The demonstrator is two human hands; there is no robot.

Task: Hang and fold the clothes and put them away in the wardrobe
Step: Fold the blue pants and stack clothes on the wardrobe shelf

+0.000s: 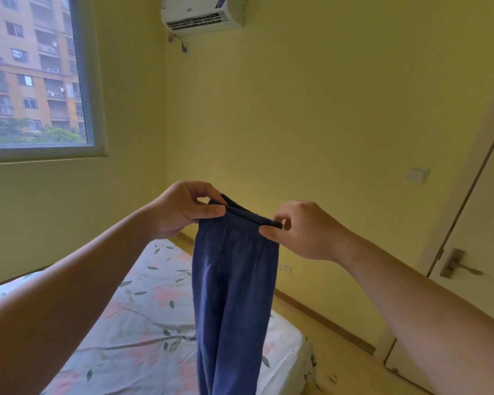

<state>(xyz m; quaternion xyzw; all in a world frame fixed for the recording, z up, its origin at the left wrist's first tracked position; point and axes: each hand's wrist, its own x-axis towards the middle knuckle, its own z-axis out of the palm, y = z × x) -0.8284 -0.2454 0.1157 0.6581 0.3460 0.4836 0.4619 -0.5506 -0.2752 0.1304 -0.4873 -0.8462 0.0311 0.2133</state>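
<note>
Hands, left hand (180,209) and right hand (305,229), raised with fingers pinching blue trousers (234,280) by the waistband.

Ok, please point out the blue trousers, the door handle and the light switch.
blue trousers (234,280), head view, on the cloth below the waistband
door handle (454,262), head view, on its metal plate
light switch (417,174), head view, middle of its plate

The trousers (234,295) I hold: plain navy blue. The bedsheet (143,323) at 7 o'clock: white, pink flowers, green leaves.
</note>
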